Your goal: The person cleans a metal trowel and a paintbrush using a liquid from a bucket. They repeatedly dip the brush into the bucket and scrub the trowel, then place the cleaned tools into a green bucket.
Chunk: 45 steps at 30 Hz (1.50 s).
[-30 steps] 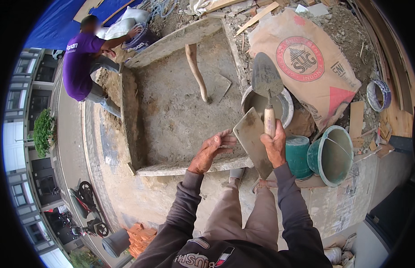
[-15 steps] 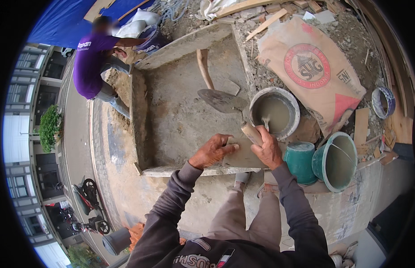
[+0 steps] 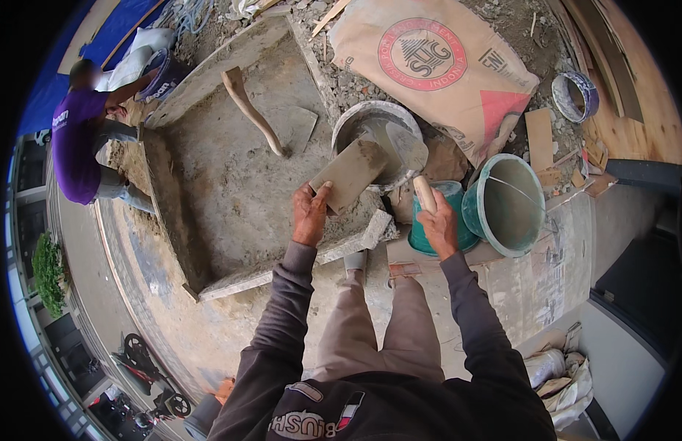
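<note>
My left hand [image 3: 309,213] grips the near end of a flat, greyish-tan rectangular slab [image 3: 347,176], thumb on top; what it is made of, I cannot tell. The slab's far end reaches over a round grey tub [image 3: 413,173] of murky, watery contents. In my right hand [image 3: 442,225] is a trowel by its wooden handle [image 3: 425,195]. The grey trowel blade [image 3: 407,145] lies over the tub, close to the slab; whether they touch is unclear. Left of the tub, a wooden-handled hoe [image 3: 250,112] rests in a shallow mixing trough [image 3: 245,283] with grey, mortar-smeared insides.
Right of the tub stand a green bucket [image 3: 479,198] with liquid and an upturned teal bucket [image 3: 422,239]. A paper cement sack [image 3: 488,66] lies on rubble behind. A person in purple [image 3: 80,143] bends at the far left beside a dark bucket [image 3: 172,72].
The trowel blade has gone from above the trough to over the tub. The slab has risen and tilted toward the tub in my left hand. My view has shifted right.
</note>
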{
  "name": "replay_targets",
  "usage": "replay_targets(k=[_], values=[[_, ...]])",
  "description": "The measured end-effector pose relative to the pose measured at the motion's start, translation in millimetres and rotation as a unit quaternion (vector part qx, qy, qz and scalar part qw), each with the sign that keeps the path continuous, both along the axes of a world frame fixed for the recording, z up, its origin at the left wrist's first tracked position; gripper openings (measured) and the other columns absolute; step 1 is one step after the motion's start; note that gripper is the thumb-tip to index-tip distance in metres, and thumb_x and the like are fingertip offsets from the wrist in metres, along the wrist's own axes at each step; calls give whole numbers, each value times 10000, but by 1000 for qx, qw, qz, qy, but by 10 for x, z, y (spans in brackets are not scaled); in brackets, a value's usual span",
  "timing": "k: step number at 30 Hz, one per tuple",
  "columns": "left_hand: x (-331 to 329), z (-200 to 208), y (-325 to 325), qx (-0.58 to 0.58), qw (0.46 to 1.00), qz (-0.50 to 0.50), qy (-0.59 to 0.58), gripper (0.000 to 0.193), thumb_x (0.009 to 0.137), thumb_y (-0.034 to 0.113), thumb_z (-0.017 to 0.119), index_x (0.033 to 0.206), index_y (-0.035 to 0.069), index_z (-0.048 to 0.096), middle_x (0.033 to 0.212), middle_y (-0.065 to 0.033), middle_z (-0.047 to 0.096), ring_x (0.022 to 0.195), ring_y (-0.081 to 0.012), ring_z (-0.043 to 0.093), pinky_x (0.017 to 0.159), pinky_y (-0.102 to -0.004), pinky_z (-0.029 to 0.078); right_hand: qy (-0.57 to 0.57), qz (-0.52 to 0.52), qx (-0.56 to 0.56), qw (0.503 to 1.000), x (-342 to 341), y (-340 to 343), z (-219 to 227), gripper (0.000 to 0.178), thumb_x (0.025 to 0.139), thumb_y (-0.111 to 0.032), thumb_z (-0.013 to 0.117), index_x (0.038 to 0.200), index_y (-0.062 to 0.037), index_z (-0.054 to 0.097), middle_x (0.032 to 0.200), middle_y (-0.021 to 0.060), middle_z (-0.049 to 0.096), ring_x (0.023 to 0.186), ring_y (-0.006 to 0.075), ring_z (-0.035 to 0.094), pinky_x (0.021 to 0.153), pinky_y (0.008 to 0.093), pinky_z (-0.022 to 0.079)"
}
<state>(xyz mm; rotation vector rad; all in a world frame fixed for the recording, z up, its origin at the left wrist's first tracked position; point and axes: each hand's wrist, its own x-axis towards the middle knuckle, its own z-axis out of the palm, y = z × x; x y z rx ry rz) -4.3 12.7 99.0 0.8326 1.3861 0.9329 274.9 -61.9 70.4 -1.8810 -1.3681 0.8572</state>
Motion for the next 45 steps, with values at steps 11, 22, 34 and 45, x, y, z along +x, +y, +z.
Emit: replay_targets(k=[11,22,34,45], values=[[135,-1120,93,-91,994,39,45,292,915,81,642,1058,-161,564,975,-240,659,792,-316,716,611,-444,660,-176,58,-100,978,-405,706,-600,631,821,-162,654,1419,-85,469,1057,268,658,932,450,665,831,526,537],[401,-878,253,-71,992,69,-83,315,875,81,646,1051,-169,570,976,-239,663,803,-340,721,644,-460,656,-155,101,-57,981,-454,463,-574,724,842,-54,624,1508,-190,376,1101,248,584,881,463,642,755,535,526],[442,-899,254,-88,992,65,-68,335,887,73,597,1096,-188,576,995,-246,672,826,-342,726,661,-446,659,-135,127,-21,983,-420,611,-627,739,842,-79,629,1517,-233,371,1050,252,596,876,453,658,785,547,526],[462,-933,376,-92,991,55,-83,348,890,73,588,1091,-210,569,1019,-267,669,832,-358,726,678,-453,662,-122,105,-48,986,-490,671,-495,648,853,-61,614,1464,-196,449,1028,268,612,926,453,652,799,546,521]])
